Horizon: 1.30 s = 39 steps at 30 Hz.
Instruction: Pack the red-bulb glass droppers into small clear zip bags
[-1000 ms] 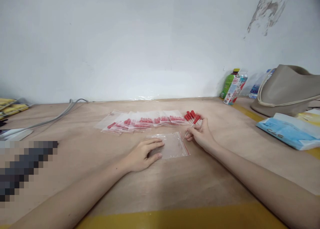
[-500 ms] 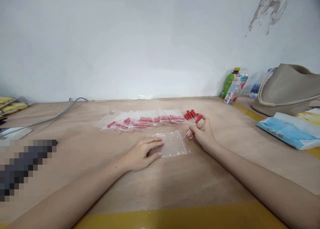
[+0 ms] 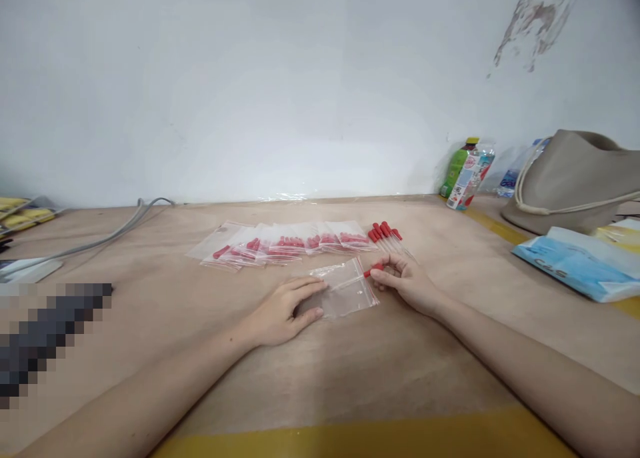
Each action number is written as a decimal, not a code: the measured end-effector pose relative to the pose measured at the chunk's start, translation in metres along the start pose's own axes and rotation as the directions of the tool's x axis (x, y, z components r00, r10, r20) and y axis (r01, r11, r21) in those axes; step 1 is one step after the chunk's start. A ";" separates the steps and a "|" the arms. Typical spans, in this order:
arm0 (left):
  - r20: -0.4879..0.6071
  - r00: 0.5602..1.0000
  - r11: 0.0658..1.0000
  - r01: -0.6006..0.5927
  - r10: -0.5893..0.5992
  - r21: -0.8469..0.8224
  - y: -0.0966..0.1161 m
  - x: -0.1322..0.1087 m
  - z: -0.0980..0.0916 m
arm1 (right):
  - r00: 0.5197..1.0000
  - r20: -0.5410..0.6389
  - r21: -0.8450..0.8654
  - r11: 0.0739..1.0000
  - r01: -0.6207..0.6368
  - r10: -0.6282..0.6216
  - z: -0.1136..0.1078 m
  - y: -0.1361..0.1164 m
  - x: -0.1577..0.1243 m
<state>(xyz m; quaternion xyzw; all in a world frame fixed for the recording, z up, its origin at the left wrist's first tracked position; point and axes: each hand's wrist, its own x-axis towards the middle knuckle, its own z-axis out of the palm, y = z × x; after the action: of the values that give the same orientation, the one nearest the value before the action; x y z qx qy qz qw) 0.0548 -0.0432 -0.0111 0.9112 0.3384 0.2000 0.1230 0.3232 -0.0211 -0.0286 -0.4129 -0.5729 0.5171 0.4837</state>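
Observation:
A clear zip bag (image 3: 345, 299) lies flat on the table with its red-edged mouth toward the right. My left hand (image 3: 295, 308) rests open at the bag's left end, fingertips on the plastic and thumb spread apart. Between the thumb and fingers of my right hand (image 3: 403, 281) is the red bulb of a dropper (image 3: 372, 270); its clear tube reaches through the mouth into the bag. Just beyond that hand, several loose droppers (image 3: 385, 231) with red bulbs lie side by side. To their left, filled zip bags (image 3: 287, 241) overlap in a row, red bulbs showing inside.
Bottles (image 3: 470, 175) stand against the wall at the back right, near a grey-beige bag (image 3: 575, 178). A blue-and-white packet (image 3: 580, 261) lies in front of it. On the left are a grey cable (image 3: 120, 228), yellow packets (image 3: 25, 215) and a pixelated dark object (image 3: 50, 341).
My right hand has brought the dropper down and left, and its tube has slid into the zip bag. My left hand has stayed on the bag.

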 end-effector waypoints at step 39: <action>0.020 0.999 0.999 -0.049 0.049 -0.008 0.002 0.002 -0.001 | 0.956 0.292 -0.287 0.956 0.057 0.030 0.016 -0.012 -0.009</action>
<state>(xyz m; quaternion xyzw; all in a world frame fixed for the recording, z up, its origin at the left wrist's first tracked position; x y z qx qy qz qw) 0.0565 -0.0434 -0.0090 0.9208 0.3138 0.1949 0.1250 0.3100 -0.0345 -0.0182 -0.3946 -0.7111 0.4788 0.3306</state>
